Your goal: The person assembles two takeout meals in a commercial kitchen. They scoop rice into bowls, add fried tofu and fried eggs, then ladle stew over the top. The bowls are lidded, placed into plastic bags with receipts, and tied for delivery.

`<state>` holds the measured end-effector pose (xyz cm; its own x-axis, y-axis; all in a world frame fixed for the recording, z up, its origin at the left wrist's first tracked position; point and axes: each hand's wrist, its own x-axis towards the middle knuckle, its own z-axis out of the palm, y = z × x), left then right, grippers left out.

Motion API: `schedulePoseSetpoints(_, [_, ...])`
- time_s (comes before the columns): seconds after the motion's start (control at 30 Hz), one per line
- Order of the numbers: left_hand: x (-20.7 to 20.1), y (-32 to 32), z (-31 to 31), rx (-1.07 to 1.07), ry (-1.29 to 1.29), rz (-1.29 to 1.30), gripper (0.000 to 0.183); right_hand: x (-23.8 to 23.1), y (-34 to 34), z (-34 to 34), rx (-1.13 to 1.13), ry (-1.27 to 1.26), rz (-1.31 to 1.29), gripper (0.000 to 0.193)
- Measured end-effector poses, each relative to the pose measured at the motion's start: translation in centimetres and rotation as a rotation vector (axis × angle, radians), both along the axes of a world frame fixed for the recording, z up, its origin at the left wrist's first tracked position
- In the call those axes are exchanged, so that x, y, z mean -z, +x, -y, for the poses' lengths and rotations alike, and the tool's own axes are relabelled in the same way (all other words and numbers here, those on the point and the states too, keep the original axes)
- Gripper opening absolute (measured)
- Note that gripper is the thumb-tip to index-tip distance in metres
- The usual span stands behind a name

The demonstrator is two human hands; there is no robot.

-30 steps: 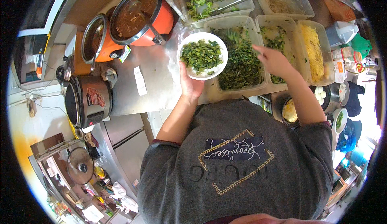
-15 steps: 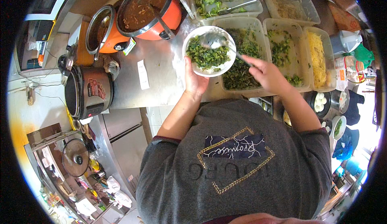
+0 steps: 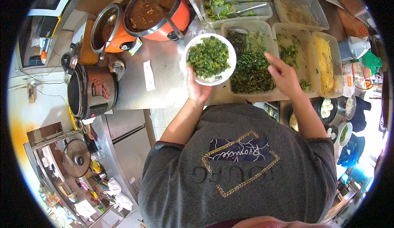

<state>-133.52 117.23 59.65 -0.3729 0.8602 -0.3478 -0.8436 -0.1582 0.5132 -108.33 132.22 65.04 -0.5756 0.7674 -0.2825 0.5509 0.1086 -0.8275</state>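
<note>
Since a moment ago, the right hand [image 3: 286, 79] has moved from the white bowl [image 3: 233, 60] to the greens tub [image 3: 254, 23], where a spoon [image 3: 239, 30] shows; its forefinger points outward, and I cannot tell whether it grips the handle. Fingers of the left hand [image 3: 198, 91] clasp the bowl, heaped with chopped greens [image 3: 208, 58].

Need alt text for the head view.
A person's left hand holds a white bowl of chopped greens; the right hand is over the right edge of a translucent tub of more greens. Two orange pots stand at upper left.
</note>
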Motion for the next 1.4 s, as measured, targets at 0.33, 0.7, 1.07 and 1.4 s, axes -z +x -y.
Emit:
schedulePoseSetpoints(0.33, [-1.0,-2.3,8.1,-0.174,-0.039,0.021,0.077,-0.2,-15.8,-3.9,-0.198,-0.328,-0.468,0.063])
schedulePoseSetpoints(0.7, [-0.3,-8.8,15.8,-0.537,-0.044,-0.061,0.075,-7.7,-30.4,-7.1,-0.475,0.98,0.235,0.045])
schedulePoseSetpoints(1.07, [-1.4,-15.1,15.1,-0.584,-0.072,-0.03,0.073,-8.6,-38.3,-10.2,-0.691,0.719,0.299,0.043])
schedulePoseSetpoints(1.4, [-1.2,-19.3,12.8,-0.547,-0.032,-0.005,0.07,-11.4,-34.0,-10.6,-0.373,-0.494,0.023,0.045])
